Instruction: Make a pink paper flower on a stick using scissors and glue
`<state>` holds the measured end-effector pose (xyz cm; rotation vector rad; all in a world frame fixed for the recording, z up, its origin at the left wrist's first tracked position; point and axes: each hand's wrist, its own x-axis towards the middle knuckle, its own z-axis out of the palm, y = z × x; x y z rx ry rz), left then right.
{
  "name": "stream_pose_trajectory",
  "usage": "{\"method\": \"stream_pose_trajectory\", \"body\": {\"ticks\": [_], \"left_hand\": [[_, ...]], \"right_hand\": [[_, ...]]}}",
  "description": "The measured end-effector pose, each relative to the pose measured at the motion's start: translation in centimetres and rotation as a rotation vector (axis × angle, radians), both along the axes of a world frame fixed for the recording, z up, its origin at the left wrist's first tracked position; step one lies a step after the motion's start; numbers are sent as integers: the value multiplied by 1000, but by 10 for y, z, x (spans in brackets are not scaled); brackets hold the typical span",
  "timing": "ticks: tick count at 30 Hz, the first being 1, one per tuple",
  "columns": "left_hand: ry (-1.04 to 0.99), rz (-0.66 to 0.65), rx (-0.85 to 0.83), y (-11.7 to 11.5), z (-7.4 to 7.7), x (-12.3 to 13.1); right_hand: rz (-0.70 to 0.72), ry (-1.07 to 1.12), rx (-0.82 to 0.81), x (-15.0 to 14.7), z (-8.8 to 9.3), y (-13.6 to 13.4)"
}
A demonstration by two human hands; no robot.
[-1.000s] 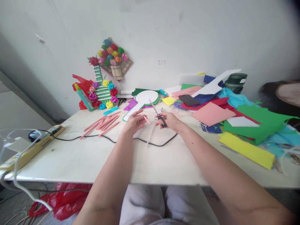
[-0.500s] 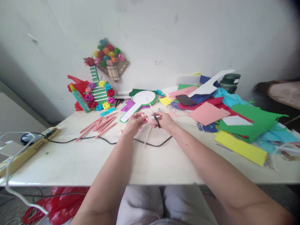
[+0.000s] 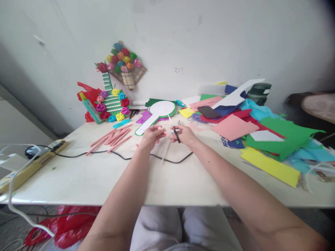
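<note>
My left hand (image 3: pixel 151 136) pinches a small pink paper piece (image 3: pixel 162 130) over the middle of the table. Close on its right, my right hand (image 3: pixel 183 135) is closed on the black handles of the scissors (image 3: pixel 177 136), whose blades point up and away. Left of my left hand lie several thin pink paper rolls (image 3: pixel 115 136). Beyond the hands is a white round-headed cutout (image 3: pixel 162 108) with a long handle, on a green backing. A narrow translucent strip (image 3: pixel 164 153) is between my forearms.
Coloured paper and foam sheets (image 3: pixel 277 136) cover the right side, with a phone (image 3: pixel 208 112) and a dark jar (image 3: pixel 259 93). At the left are a glue bottle (image 3: pixel 91 111), a flower-covered guitar shape (image 3: pixel 112 101) and a power strip (image 3: pixel 39 162). A black cable (image 3: pixel 123 157) crosses the table.
The view has shifted slightly, so the things on the table appear a little farther right. Both hands keep nearly the same pose, still holding the pink piece and the scissors.
</note>
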<state>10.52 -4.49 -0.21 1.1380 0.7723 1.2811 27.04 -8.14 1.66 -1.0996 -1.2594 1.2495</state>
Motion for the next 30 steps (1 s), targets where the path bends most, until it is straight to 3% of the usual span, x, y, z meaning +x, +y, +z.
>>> {"method": "stream_pose_trajectory", "body": {"ticks": [12, 18, 21, 27, 30], "left_hand": [[-16, 47, -22, -4, 5, 2], [236, 63, 109, -8, 9, -3], [332, -8, 97, -9, 12, -7], [154, -4, -49, -8, 13, -11], [90, -90, -153, -6, 10, -12]], "right_hand": [[-105, 71, 80, 2, -11, 11], [-1, 33, 95, 2, -4, 7], [60, 12, 86, 3, -2, 5], [93, 15, 118, 6, -6, 7], [82, 35, 159, 7, -8, 9]]}}
